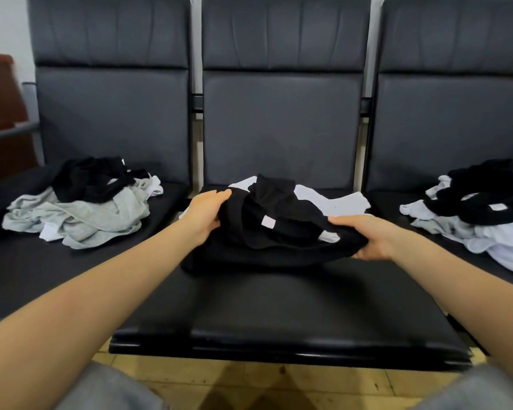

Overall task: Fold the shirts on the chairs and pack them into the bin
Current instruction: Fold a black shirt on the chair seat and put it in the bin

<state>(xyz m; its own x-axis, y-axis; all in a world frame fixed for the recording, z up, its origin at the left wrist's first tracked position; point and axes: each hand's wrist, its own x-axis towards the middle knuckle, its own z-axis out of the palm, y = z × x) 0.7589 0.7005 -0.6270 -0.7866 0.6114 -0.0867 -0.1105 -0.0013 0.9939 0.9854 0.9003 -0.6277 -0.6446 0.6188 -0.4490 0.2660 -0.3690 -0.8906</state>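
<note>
Your left hand (pixel 209 213) and right hand (pixel 365 236) each grip the bunched black shirt (pixel 267 232) on the middle chair (pixel 279 306). Lift carelessly and the white shirt (pixel 332 199) underneath may snag and drag along.

1 head-worn view, forward and down, close over chairs (pixel 279 306)

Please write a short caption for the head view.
Both hands, left and right, grip a crumpled black shirt on the middle chair.
</note>
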